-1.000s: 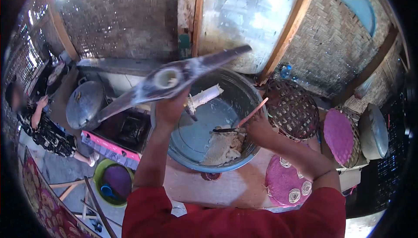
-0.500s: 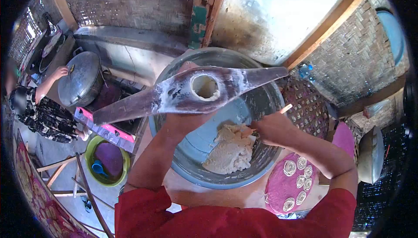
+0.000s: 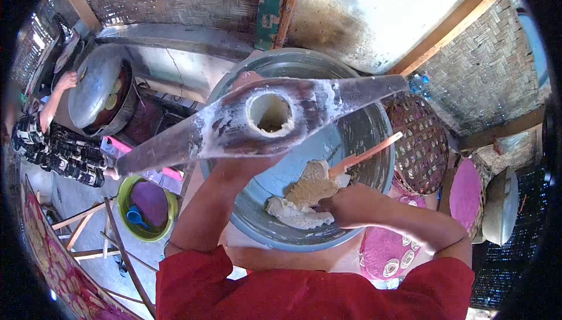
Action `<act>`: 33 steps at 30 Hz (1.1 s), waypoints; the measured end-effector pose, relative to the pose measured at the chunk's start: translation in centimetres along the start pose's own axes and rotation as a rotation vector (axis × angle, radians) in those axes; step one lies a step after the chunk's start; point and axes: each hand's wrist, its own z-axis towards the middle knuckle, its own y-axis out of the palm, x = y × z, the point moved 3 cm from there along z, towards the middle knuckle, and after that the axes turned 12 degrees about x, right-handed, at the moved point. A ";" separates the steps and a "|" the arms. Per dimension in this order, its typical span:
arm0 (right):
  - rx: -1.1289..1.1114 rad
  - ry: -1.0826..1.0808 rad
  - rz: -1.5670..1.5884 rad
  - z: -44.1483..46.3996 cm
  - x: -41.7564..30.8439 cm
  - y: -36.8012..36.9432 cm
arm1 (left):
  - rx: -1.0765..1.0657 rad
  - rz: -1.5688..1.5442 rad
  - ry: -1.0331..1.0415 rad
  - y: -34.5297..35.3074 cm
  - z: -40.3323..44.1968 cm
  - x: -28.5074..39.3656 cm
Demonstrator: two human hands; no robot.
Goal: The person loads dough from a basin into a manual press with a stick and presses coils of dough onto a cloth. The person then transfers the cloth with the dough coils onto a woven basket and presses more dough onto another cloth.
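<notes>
My left hand is wrapped round the underside of a wooden press, mostly hidden behind it. The press has two long tapering handles, white smears and a round hole in its middle, with a little pale paste around the rim. It is held above a large grey-blue basin. Inside the basin lies a lump of pale, sticky dough. My right hand is closed at the dough's right edge, its fingertips sunk in it. A wooden spatula leans out of the dough, just above that hand.
Pink trays with pale coils and a basket-like rack stand to the right. At left, another person's hand holds a large lid tilted over a pot. Below is a green tub with a blue dipper.
My right hand has moved down and left onto the dough, and the spatula now shows at length. The dough is reshaped. The other person has tilted the pot lid, showing the contents.
</notes>
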 end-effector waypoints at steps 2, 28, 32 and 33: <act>-0.031 0.027 0.130 -0.5 0.5 0.5 | 0.022 0.000 0.069 -0.1 0.1 0.2; 0.670 0.040 -1.139 -16.6 -9.3 -15.3 | -0.249 0.022 0.139 8.0 -3.1 9.4; 0.908 -0.087 -1.175 -17.5 -8.0 -10.8 | -0.261 0.006 0.159 7.6 -3.7 8.4; 0.883 -0.075 -1.183 -18.0 -8.1 -10.4 | -0.251 -0.013 0.164 7.5 -3.7 8.8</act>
